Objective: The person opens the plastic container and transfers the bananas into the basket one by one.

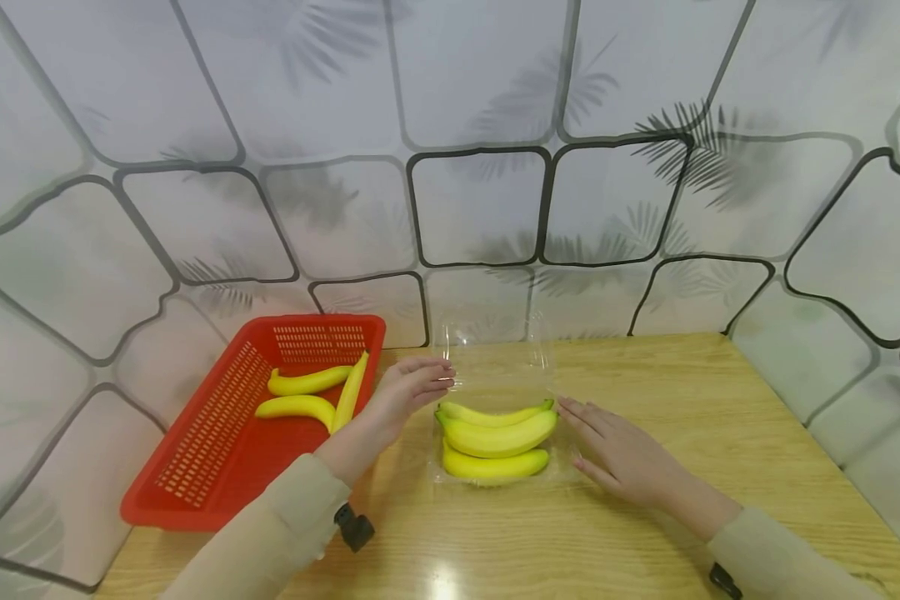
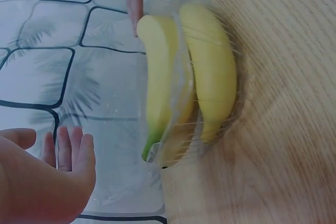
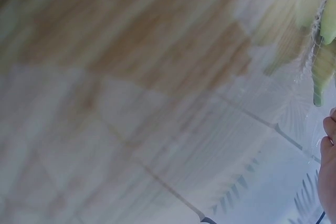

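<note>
Three yellow bananas [image 1: 497, 437] lie in a clear plastic clamshell box [image 1: 495, 350] on the wooden table, its lid standing up behind them. My left hand [image 1: 412, 385] is at the box's left edge, fingers straight and touching the plastic. At the box's right edge lies my right hand [image 1: 615, 450], flat on the table with straight fingers. In the left wrist view the bananas [image 2: 210, 72] show through the clear box [image 2: 181, 145], and my left hand [image 2: 58, 177] is spread beside it. The right wrist view is blurred, with banana tips [image 3: 320, 51] at its right edge.
A red perforated basket [image 1: 217, 450] sits at the table's left with three more bananas [image 1: 315, 396] in it. A patterned wall [image 1: 480, 208] rises right behind the table. Bare wood [image 1: 720, 392] spreads to the right and in front of the box.
</note>
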Available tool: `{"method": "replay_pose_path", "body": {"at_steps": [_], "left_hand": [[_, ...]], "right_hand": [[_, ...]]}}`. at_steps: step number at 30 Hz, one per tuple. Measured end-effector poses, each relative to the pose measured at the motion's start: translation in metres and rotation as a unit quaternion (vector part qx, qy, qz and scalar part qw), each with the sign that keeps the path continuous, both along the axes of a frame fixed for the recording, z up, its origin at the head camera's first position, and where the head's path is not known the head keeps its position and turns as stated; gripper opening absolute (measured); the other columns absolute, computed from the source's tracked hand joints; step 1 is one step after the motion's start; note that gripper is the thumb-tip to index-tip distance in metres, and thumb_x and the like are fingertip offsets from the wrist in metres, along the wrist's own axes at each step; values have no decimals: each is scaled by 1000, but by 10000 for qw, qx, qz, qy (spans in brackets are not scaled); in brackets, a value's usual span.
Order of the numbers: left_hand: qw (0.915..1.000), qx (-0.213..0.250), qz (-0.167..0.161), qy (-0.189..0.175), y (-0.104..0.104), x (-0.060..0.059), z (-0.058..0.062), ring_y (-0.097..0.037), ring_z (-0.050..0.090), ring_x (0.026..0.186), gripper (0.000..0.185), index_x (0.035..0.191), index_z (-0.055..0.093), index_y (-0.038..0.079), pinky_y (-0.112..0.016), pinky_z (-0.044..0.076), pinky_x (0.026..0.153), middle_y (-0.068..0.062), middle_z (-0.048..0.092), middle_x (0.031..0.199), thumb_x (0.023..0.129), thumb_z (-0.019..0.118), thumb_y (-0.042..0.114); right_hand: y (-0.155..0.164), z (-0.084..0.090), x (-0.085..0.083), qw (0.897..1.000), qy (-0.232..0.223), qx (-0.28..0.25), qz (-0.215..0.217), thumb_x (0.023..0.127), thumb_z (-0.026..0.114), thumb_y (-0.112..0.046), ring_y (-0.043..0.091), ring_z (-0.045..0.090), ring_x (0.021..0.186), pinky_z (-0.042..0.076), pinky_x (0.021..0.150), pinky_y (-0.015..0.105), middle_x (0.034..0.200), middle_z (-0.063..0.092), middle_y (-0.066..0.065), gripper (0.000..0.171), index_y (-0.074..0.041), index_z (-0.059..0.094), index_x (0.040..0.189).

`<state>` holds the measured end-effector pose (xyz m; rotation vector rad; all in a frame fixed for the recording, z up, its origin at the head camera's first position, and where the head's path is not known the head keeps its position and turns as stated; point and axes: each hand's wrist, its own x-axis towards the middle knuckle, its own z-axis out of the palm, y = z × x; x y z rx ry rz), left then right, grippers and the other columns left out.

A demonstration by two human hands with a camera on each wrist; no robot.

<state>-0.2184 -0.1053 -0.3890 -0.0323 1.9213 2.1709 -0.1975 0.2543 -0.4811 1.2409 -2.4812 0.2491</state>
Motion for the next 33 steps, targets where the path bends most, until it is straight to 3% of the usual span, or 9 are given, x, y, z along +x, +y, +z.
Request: {"method": "replay_pose_path", "body": {"at_steps": [5, 11, 18, 23, 30, 33], "left_hand": [[9996, -256, 70, -124, 8, -1, -7, -15, 75, 101, 36, 136, 60, -14, -42, 55, 114, -27, 71, 132, 106, 59, 5], [9983, -552, -189, -11, 17, -1, -14, -35, 71, 123, 37, 135, 61, -14, -45, 54, 115, -31, 66, 139, 104, 61, 5], [9949, -879, -480, 107, 28, 1, -20, -29, 72, 120, 37, 132, 65, -12, -41, 57, 112, -26, 69, 136, 99, 68, 5], [9926, -1103, -507, 91, 38, -1, -21, -24, 74, 114, 33, 129, 69, -8, -39, 59, 108, -23, 72, 132, 99, 71, 6], [9820, -1729, -539, 540, 52, 3, -29, -16, 72, 102, 26, 120, 75, -4, -33, 61, 97, -19, 77, 120, 97, 76, 7], [9799, -1832, -547, 569, 58, 6, -32, -18, 72, 103, 25, 120, 75, -3, -34, 61, 99, -18, 78, 118, 97, 77, 7]], "right_hand": [[0, 0, 0, 10000, 25, -3, 7, 94, 78, -23, 38, 56, 141, -6, 132, 15, 160, 50, 23, 74, 5, 47, 154], [0, -1, -1, 10000, 16, -6, -2, 94, 78, -23, 38, 56, 141, -7, 132, 15, 160, 50, 23, 74, 6, 48, 154], [0, 0, 0, 10000, 21, 14, -6, 94, 77, -23, 38, 56, 141, -7, 131, 14, 160, 50, 23, 73, 5, 47, 154], [0, 0, 0, 10000, 15, 17, -36, 94, 77, -23, 37, 56, 142, -5, 132, 15, 160, 51, 22, 74, 4, 47, 155], [0, -1, 0, 10000, 15, 25, -17, 95, 77, -23, 37, 56, 141, -5, 132, 15, 160, 50, 22, 73, 5, 47, 155], [0, -1, 0, 10000, 10, 9, -15, 94, 77, -23, 37, 56, 141, -5, 132, 15, 161, 50, 22, 73, 5, 47, 155]]}}
